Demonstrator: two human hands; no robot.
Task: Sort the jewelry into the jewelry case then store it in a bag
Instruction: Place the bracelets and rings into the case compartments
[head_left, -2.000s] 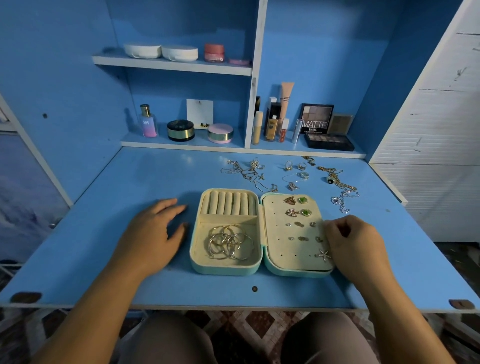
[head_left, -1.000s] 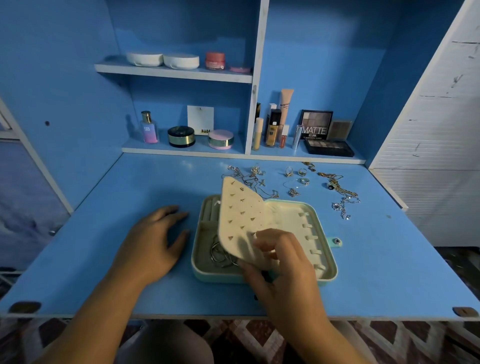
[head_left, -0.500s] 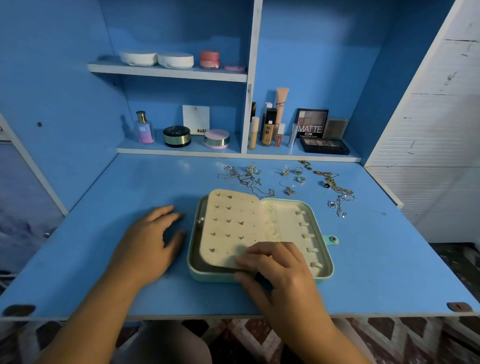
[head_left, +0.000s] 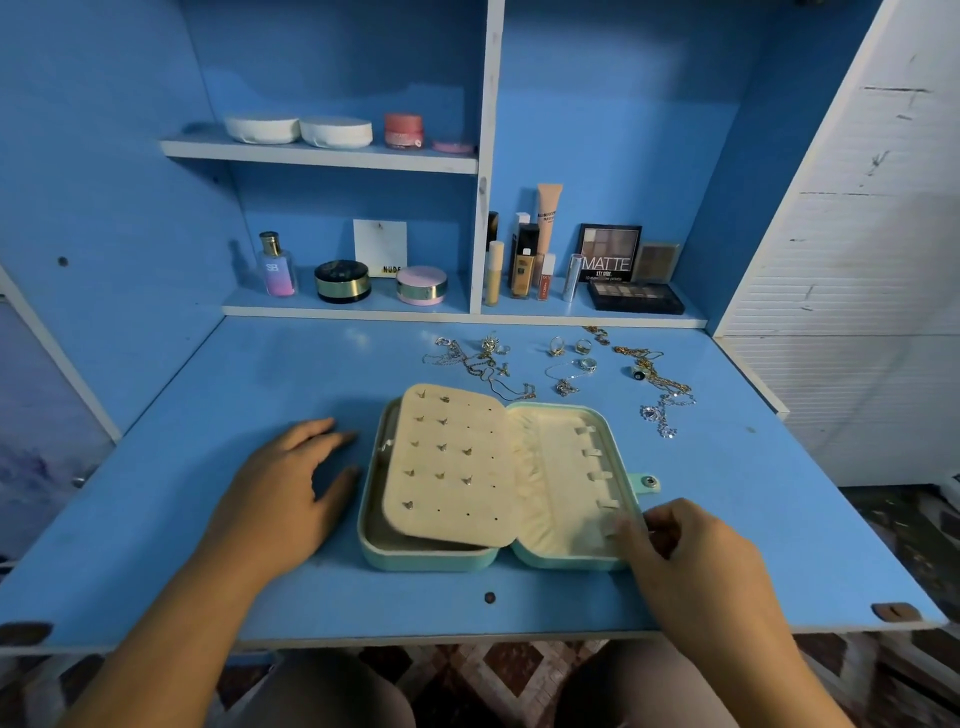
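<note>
Nearest me, the person's right hand (head_left: 691, 556) sits at the near right corner of the mint jewelry case (head_left: 426, 560). Its fingers are bent against the rim, but they are blurred and I cannot tell whether they pinch anything. The left hand (head_left: 291, 488) lies flat and relaxed on the blue desk (head_left: 208, 415) just beside the case's left wall, holding nothing.

There is one case, open at the middle of the desk. It looks light, with a stiff shell and soft cream lining, so it is best taken by its two long sides or steadied by a rim. One earring panel (head_left: 452, 467) lies tilted over the left half. It is a thin hinged flap, safest lifted by its free edge, and roughly eleven earring backs poke through it, though the small ones are hard to count. The right half shows five little strap tabs (head_left: 597, 475) and one snap tab (head_left: 647, 482).

Beyond the case lies the loose jewelry. Three small rings (head_left: 583, 346) would likely be slippery and roll, so each wants a fingertip pinch. A tangled silver chain (head_left: 467, 361) and a gold chain (head_left: 657, 376) are limp and easily knotted, so they are better lifted by a pendant or clasp.

Farthest back, the shelves hold cosmetics, including one eyeshadow palette (head_left: 636, 299). I see no bag.
</note>
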